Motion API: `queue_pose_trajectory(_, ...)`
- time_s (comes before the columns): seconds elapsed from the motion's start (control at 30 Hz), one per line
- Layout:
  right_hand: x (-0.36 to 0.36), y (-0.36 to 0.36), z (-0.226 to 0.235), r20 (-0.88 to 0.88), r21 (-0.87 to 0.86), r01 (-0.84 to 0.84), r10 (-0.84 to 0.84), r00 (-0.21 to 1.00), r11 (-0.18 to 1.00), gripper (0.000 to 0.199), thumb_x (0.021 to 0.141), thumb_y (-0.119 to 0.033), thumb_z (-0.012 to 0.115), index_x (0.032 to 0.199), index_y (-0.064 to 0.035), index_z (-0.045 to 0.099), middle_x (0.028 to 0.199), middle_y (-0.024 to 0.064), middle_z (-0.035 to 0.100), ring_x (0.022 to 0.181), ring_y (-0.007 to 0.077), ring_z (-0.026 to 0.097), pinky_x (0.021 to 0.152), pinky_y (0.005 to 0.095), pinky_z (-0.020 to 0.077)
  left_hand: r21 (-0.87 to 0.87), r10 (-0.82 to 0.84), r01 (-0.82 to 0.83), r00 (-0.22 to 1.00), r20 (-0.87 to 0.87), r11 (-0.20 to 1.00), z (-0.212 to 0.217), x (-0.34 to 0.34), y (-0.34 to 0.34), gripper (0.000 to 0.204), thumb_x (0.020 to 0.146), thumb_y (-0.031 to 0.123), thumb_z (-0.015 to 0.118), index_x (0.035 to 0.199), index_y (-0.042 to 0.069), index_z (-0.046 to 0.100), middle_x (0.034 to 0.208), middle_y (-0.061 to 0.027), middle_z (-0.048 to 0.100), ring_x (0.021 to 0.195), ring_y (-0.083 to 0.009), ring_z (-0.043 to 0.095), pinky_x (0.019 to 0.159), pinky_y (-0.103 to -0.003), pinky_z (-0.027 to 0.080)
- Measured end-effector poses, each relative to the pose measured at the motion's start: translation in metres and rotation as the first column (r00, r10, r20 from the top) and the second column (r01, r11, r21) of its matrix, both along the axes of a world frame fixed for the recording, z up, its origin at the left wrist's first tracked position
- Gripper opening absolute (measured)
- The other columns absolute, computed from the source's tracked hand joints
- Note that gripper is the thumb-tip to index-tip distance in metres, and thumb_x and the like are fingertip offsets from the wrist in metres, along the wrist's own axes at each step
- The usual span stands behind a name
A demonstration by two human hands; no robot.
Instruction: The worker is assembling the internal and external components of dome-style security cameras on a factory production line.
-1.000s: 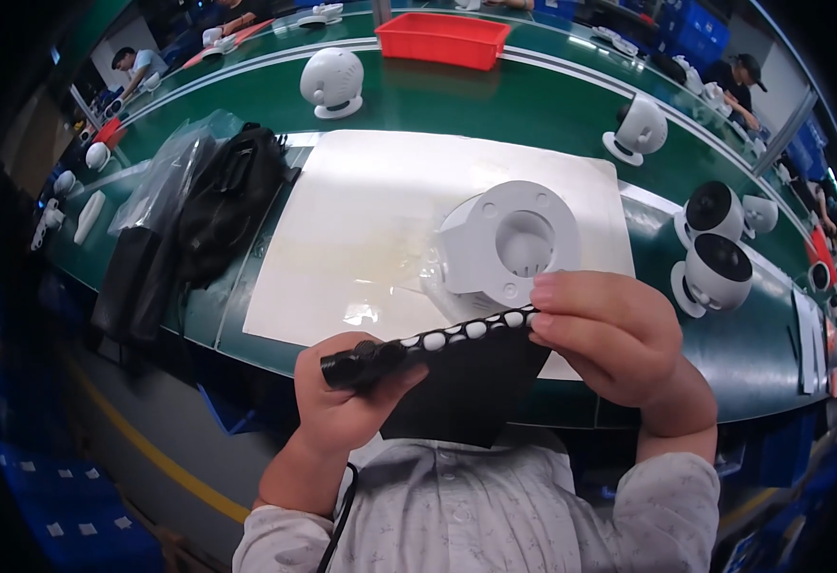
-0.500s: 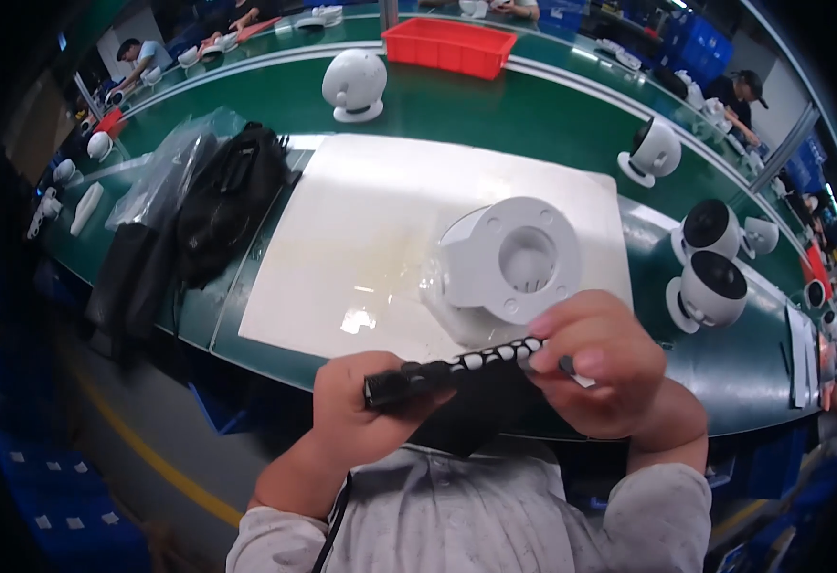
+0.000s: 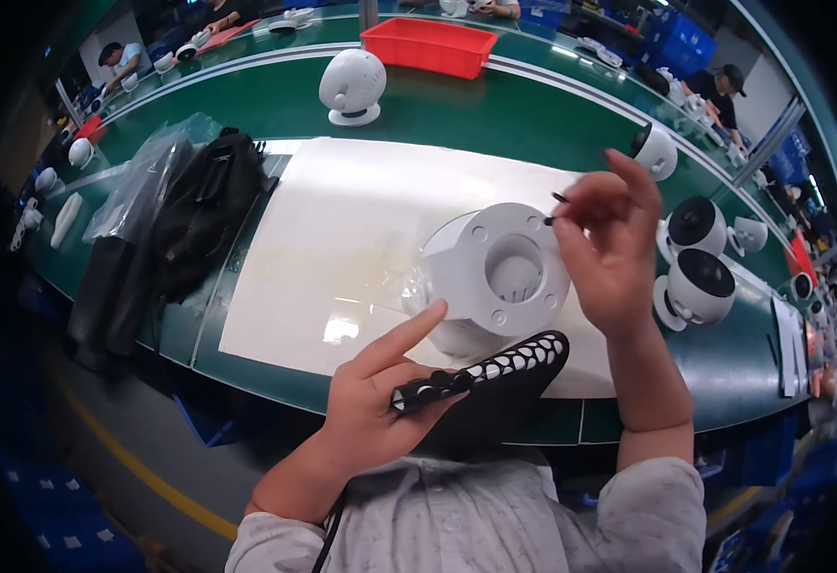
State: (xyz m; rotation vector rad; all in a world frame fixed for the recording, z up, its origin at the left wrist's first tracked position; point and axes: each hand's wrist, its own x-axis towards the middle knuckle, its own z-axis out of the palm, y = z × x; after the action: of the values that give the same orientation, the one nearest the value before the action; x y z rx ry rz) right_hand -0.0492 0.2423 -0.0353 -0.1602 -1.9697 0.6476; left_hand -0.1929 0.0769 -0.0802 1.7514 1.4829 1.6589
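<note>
My left hand (image 3: 370, 406) is closed around a curled black sheet (image 3: 521, 363) with rows of white round spots, its forefinger stretched out toward a white housing. That white housing (image 3: 452, 267) lies on a pale board (image 3: 294, 258), its round base turned up, showing a deep central opening and several small round recesses. Over the right edge of the base, my right hand (image 3: 614, 253) is raised with thumb and forefinger at a small black pad (image 3: 549, 222). Another small dark bit shows just above it, by the other fingers; motion blurs them.
A black bag (image 3: 210, 215) and clear plastic wrap (image 3: 141, 186) lie left of the board. White fans (image 3: 352, 86) stand behind it, with black-fronted ones (image 3: 703, 286) at the right. A red tray (image 3: 428, 46) sits at the back. Other people work beyond.
My right hand has left the sheet and moved up and away, over the right side of the base. My left forefinger has stretched out, and more of the spotted sheet shows.
</note>
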Motion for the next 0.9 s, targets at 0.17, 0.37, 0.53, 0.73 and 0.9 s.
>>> queue_pose_trajectory(0.17,0.004,0.004,0.005,0.201,-0.221,0.069,-0.024,0.979,0.973,0.061,0.072,0.008,0.050,0.126,-0.0088,0.025,0.092,0.0079,0.050,0.078,0.0112,0.049,0.069,0.0223,0.0410,0.026,-0.097,0.099,0.992,-0.074,0.995,-0.019,0.001,0.013,0.023,0.060,0.003,0.071,0.067,0.001,0.049,0.118,-0.0183,0.046,0.080,-0.0260,0.060,0.061,-0.024,0.047)
queue_pose_trajectory(0.37,0.006,-0.007,0.009,0.283,0.071,0.131,-0.146,0.948,0.989,0.061,0.071,0.008,0.051,0.124,-0.0103,0.028,0.096,0.0110,0.057,0.071,0.0143,0.056,0.059,0.0221,0.0428,0.108,-0.103,0.114,0.990,-0.098,0.988,-0.035,0.002,0.016,0.017,0.059,0.004,0.068,0.071,0.003,0.056,0.114,-0.0160,0.050,0.067,-0.0238,0.061,0.055,-0.025,0.047)
queue_pose_trajectory(0.53,0.010,-0.006,0.009,0.325,0.347,0.119,-0.238,0.915,0.930,0.065,0.070,0.010,0.052,0.126,-0.0105,0.025,0.100,0.0141,0.058,0.071,0.0189,0.059,0.055,0.0216,0.0428,0.120,-0.141,0.159,0.979,-0.145,0.980,-0.039,-0.002,0.019,0.015,0.059,0.006,0.066,0.071,0.004,0.057,0.113,-0.0149,0.051,0.054,-0.0193,0.057,0.048,-0.023,0.044)
queue_pose_trajectory(0.73,0.021,-0.019,0.016,0.443,0.320,0.045,-0.192,0.876,0.946,0.071,0.071,0.013,0.044,0.129,-0.0161,0.017,0.104,0.0183,0.056,0.086,0.0278,0.060,0.054,0.0246,0.0456,0.144,-0.163,0.180,0.979,-0.125,0.973,-0.041,-0.003,0.021,0.018,0.057,0.006,0.067,0.066,0.004,0.051,0.113,-0.0164,0.051,0.054,-0.0202,0.057,0.048,-0.024,0.045)
queue_pose_trajectory(0.9,0.014,-0.029,0.009,0.417,0.452,0.002,-0.213,0.884,0.892,0.069,0.072,0.011,0.045,0.130,-0.0130,0.015,0.104,0.0198,0.055,0.094,0.0307,0.056,0.061,0.0270,0.0479,0.114,-0.159,0.174,0.979,-0.130,0.978,-0.040,0.000,0.018,0.018,0.058,0.005,0.066,0.066,0.005,0.050,0.114,-0.0176,0.050,0.053,-0.0204,0.057,0.047,-0.024,0.044)
